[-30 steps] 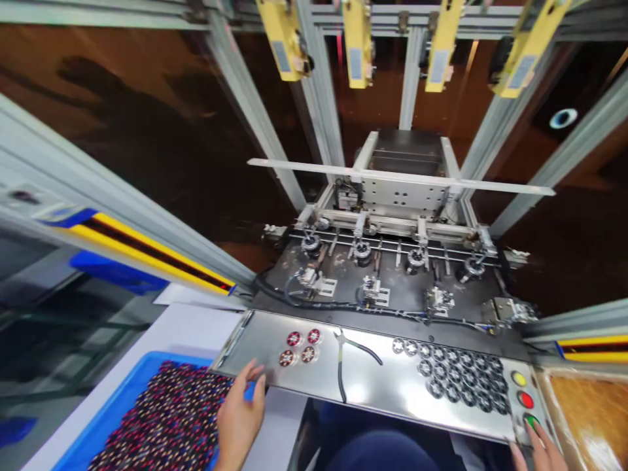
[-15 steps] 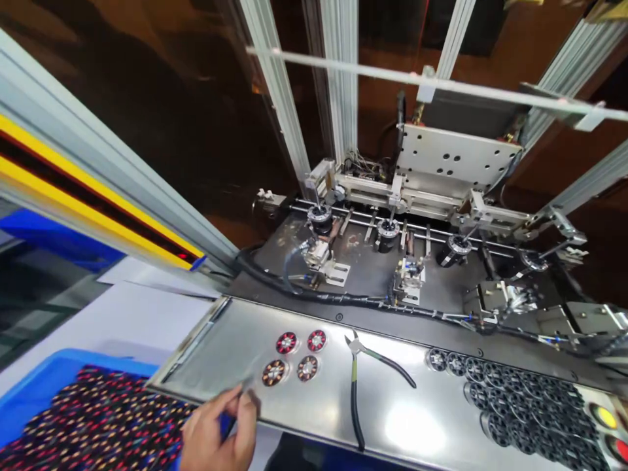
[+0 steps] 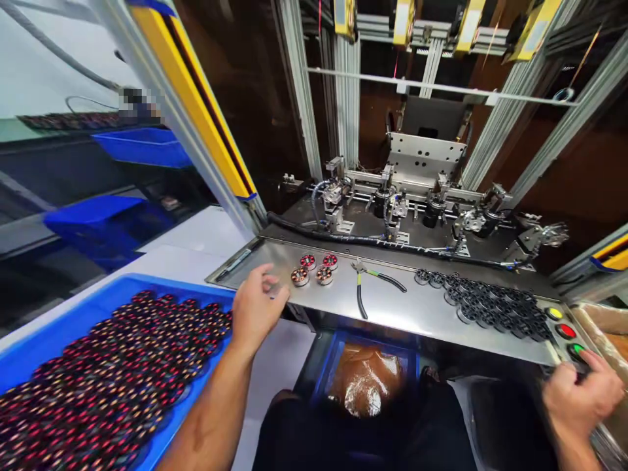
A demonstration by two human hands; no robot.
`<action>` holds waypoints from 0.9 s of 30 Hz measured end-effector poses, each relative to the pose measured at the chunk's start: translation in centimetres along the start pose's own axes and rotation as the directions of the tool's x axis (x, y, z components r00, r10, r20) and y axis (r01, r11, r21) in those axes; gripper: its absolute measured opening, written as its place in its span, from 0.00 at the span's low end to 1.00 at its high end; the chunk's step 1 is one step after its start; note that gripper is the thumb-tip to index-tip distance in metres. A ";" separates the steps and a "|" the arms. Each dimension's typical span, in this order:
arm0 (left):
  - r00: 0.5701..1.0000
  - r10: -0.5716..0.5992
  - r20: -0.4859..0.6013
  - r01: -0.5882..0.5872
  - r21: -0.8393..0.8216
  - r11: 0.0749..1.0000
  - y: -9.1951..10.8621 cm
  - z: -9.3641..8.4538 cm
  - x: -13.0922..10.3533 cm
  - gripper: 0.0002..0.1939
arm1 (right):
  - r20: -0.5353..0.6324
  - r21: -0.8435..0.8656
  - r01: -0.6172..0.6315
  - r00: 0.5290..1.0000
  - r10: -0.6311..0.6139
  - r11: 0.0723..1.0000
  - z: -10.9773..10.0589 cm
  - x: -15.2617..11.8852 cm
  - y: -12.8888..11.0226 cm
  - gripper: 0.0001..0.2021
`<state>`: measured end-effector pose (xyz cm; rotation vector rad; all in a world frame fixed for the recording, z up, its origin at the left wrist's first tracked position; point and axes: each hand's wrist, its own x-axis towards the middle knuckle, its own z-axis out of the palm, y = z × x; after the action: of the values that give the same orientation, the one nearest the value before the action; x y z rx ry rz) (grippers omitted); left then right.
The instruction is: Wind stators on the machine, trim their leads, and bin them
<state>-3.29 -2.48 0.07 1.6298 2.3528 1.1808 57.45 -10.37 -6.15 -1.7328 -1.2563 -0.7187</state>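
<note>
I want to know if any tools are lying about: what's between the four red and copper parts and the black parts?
Pliers, handles spread, lie on the metal ledge there, as the head view shows.

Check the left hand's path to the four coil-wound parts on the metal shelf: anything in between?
Nothing visible. Between the left hand and the coil-wound parts, only bare metal shelf shows. The pliers lie beyond the parts, to the right, outside that gap.
</note>
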 end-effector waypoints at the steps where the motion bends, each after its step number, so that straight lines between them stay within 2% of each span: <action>1: 0.999 0.013 0.051 -0.012 -0.017 1.000 0.3 -0.1 0.6 0.29 | -0.039 0.003 0.009 0.999 -0.008 1.000 0.4 0.1 -0.2 0.25; 5: 0.975 0.054 0.215 -0.031 -0.108 0.994 1.2 -0.1 2.5 0.35 | -0.101 0.033 0.028 0.995 -0.024 0.999 1.1 0.5 -0.7 0.22; 9: 0.961 0.055 0.271 -0.010 -0.164 0.986 2.5 0.1 2.9 0.37 | -0.132 0.057 0.022 0.991 -0.014 0.998 1.1 0.3 -1.2 0.19; 13: 0.975 0.045 0.217 0.002 -0.210 0.978 4.1 -0.3 2.1 0.41 | -0.185 0.077 0.019 0.983 -0.005 0.997 0.9 0.5 -1.9 0.16; 19: 0.995 0.031 0.097 -0.001 -0.293 0.956 5.9 -0.9 1.0 0.37 | -0.230 0.137 -0.009 0.972 0.040 0.991 1.0 0.4 -2.7 0.13; 23: 0.998 -0.011 0.065 0.033 -0.337 0.941 5.6 -1.4 0.7 0.39 | -0.167 0.167 -0.076 0.980 0.104 0.983 0.9 -0.1 -2.9 0.14; 27: 0.997 -0.074 0.008 0.069 -0.473 0.878 4.3 -3.0 0.3 0.45 | -0.087 0.208 -0.117 0.987 0.137 0.971 -0.4 0.4 -3.3 0.14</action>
<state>-1.35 -3.21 4.92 1.3557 1.8927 1.5900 54.51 -10.10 -4.62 -1.5746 -1.0985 -0.5751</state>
